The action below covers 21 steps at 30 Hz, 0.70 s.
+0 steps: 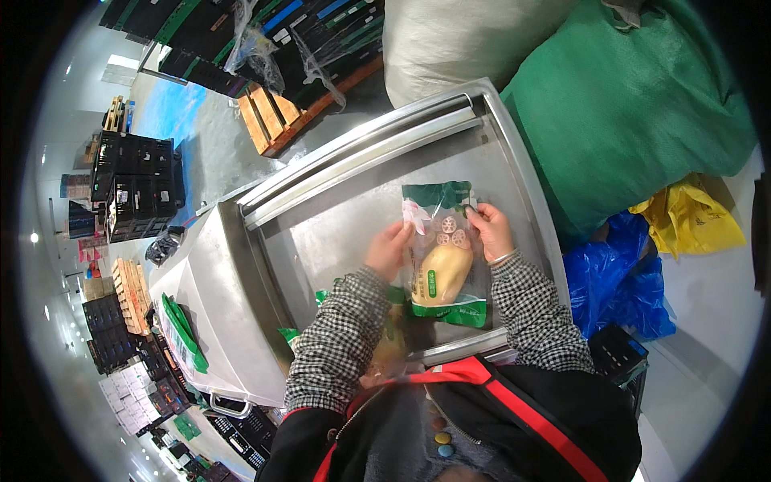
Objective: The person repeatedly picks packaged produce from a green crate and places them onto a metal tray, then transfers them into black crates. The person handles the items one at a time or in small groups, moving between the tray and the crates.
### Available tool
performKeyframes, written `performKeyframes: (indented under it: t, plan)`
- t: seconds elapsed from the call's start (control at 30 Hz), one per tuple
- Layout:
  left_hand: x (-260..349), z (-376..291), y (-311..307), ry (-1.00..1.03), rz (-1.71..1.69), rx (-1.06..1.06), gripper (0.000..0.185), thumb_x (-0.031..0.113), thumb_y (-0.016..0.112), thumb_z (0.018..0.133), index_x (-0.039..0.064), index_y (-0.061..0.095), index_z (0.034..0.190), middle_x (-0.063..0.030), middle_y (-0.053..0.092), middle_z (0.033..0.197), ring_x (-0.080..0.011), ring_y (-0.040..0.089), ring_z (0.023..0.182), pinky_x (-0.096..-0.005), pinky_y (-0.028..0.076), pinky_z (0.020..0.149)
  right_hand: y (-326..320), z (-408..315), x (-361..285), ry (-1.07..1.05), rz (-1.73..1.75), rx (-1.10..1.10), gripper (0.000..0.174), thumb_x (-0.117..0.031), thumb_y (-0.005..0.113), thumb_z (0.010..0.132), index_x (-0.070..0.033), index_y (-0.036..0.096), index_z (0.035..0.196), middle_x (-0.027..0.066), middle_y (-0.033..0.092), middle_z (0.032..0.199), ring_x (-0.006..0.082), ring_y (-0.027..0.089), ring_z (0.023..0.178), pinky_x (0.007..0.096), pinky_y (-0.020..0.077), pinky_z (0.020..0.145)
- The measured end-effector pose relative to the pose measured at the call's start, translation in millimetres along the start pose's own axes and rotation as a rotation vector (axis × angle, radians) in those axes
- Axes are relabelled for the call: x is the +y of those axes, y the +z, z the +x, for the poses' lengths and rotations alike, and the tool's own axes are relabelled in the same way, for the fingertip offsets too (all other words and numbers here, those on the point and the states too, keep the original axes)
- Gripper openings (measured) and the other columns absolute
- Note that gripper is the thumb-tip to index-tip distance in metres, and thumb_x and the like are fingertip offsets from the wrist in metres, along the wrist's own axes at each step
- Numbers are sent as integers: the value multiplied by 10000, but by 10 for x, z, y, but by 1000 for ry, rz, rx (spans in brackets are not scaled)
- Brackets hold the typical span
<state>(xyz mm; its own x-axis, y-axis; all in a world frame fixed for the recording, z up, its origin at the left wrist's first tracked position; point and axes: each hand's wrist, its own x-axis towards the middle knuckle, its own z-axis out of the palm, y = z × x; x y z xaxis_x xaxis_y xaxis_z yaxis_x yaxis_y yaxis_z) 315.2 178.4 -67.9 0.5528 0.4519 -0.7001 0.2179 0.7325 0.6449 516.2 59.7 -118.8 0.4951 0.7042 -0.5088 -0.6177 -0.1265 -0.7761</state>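
A clear printed plastic pouch (443, 274) with green bands holds a pale, peeled lotus root segment. It lies over the bare metal bed of a stainless-steel packing machine (343, 223). My left hand (388, 248), slightly blurred, pinches the pouch's left edge near the top. At the upper right edge, my right hand (494, 234) grips it between thumb and fingers. Another filled pouch (394, 337) is partly hidden behind my left forearm. Green-and-white pouch corners (289, 335) poke out left of that sleeve.
Flat green packages (184, 334) lie on the machine's sloped metal side. A metal bar (367, 165) runs along the far edge. Large white (458, 48) and green (626, 114) sacks crowd the far right, beside blue plastic bags (614, 280). Stacked black crates (144, 181) and a wooden pallet (271, 120) stand beyond.
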Motion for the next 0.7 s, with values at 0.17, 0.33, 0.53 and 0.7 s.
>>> performKeyframes:
  t: [0.17,0.33,0.53,0.7]
  plan:
    - [-8,85,-36,-63,-256,-49,305,348,538,1001,108,614,1173,-22,665,1101,-158,636,978,-396,551,831,45,86,-83,-57,-2,16,92,-113,698,900,-49,646,941,-34,647,834,28,533,682,172,408,602]
    - [-76,184,-35,-6,-214,85,235,275,567,989,65,634,1072,-21,648,910,-140,628,794,-338,540,645,31,122,-122,-95,-28,41,75,-107,680,911,-52,646,949,-19,652,862,42,555,734,185,428,657]
    - [-154,501,-200,553,452,710,235,191,544,991,-3,633,892,-31,615,687,-103,555,543,-267,464,492,252,504,-371,-422,-335,169,126,-116,726,868,-13,654,872,-7,639,736,63,551,643,223,434,580]
    - [267,746,-433,621,761,904,316,243,581,962,-9,622,777,-97,649,651,-194,635,581,-346,486,547,763,1154,-616,-676,-686,247,174,-135,751,811,-20,649,894,80,664,695,194,624,605,338,483,585]
